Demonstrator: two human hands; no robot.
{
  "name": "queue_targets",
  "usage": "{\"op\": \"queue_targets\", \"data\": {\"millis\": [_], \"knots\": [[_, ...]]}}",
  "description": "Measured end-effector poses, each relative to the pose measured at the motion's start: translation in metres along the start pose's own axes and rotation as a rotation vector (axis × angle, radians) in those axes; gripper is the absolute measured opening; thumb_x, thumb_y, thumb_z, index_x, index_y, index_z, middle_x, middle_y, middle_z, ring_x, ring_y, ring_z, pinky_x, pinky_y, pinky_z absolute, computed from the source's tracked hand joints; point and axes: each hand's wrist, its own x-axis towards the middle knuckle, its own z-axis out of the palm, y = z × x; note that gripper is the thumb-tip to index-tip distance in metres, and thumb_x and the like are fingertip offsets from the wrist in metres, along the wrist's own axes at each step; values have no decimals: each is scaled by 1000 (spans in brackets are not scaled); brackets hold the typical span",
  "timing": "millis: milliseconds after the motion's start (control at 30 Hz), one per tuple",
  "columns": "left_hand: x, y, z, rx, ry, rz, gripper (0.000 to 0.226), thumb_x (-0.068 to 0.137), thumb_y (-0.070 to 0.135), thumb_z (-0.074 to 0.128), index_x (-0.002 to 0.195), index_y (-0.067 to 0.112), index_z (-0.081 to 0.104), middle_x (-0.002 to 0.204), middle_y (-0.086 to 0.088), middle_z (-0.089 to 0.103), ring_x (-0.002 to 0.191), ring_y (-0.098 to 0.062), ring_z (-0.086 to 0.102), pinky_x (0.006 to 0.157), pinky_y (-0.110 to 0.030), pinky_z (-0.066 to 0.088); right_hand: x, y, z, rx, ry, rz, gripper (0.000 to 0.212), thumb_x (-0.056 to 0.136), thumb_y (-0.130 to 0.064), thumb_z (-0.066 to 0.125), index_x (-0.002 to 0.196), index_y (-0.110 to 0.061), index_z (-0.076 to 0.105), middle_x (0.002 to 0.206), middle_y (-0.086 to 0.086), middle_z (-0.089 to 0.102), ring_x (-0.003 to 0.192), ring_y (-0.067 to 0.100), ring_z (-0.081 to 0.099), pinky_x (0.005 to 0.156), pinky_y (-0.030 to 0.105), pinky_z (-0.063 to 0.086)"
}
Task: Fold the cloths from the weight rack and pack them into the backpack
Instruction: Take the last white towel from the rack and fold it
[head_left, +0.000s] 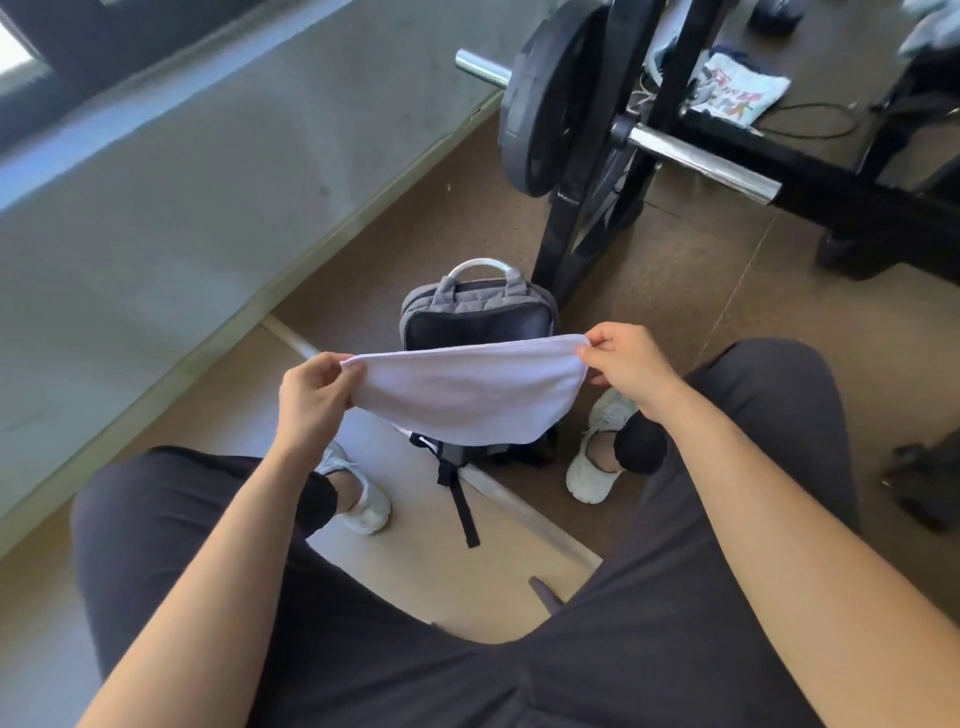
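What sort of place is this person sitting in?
Probably a gym or home workout room: a black weight rack carries chrome bars and dark plates, and the floor looks like brown matting. The left hand and right hand pinch a white cloth above a grey backpack.

Backpack middle hidden behind white cloth; weight rack cut by top edge (printed cloth pattern unreadable).

The brown speckled floor carries a grey backpack, standing upright. The weight rack stands at one o'clock from it. Farther that way lies a printed cloth, with a black cable beside it. White shoes rest at five and seven o'clock.
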Motion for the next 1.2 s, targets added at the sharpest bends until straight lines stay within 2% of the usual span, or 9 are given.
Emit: {"op": "queue_targets", "data": {"millis": [200,367,467,600,700,800,933,1000,1200], "knots": [[-5,6,-1,-22,107,-35,23,86,44,73,73,25,74,65,1,60,63,-18,53,69,-56,60,-6,-3,2,3,-60,-52,14,95,-27,67,89,-15,69,86,11,71,84,21,66,72,32,50],[-8,9,2,27,209,-106,22,81,46,74,68,29,69,58,9,56,62,-16,50,70,-52,59,-9,-6,11,126,43,-34,14,97,-25,65,95,-11,68,86,11,70,79,21,66,61,27,51],[-12,15,7,-41,126,-135,27,85,35,77,63,24,65,61,7,57,61,-17,53,60,-46,58,-14,-9,16,146,39,-54,12,96,-21,66,95,-8,67,83,13,70,73,21,68,56,25,56],[-24,31,18,-124,-97,-116,25,92,14,73,73,11,56,72,-9,57,61,-19,56,52,-32,55,-27,-20,26,238,-54,-97,15,92,-13,68,89,1,64,73,20,62,62,19,64,54,30,57],[-38,44,31,-139,-300,-80,23,92,12,73,80,0,58,73,-10,62,66,-22,61,63,-39,56,-38,-30,37,278,-165,-149,14,92,-10,69,88,2,64,67,8,60,60,15,62,56,29,58],[-51,52,46,-146,-395,-39,19,93,15,75,84,2,64,77,-13,67,72,-22,65,73,-42,58,-47,-37,47,353,-263,-179,16,93,-6,68,94,9,63,71,13,62,62,20,63,57,26,58],[-61,60,56,-188,-451,-6,14,94,14,74,85,8,65,81,-12,71,73,-18,67,70,-28,56,-54,-43,56,353,-341,-244,17,94,-8,69,99,8,64,84,25,68,70,34,68,63,30,61],[-62,61,58,-196,-463,-1,15,94,16,75,86,8,66,81,-10,73,73,-16,68,68,-25,54,-57,-44,59,382,-372,-245,18,94,-7,69,102,8,65,90,30,68,74,32,69,64,29,61],[-59,55,53,-193,-484,11,10,95,16,73,95,8,69,88,-18,75,80,-19,70,80,-44,55,-58,-45,57,405,-436,-218,21,93,10,58,111,6,68,97,23,75,86,30,75,75,32,62]]}}
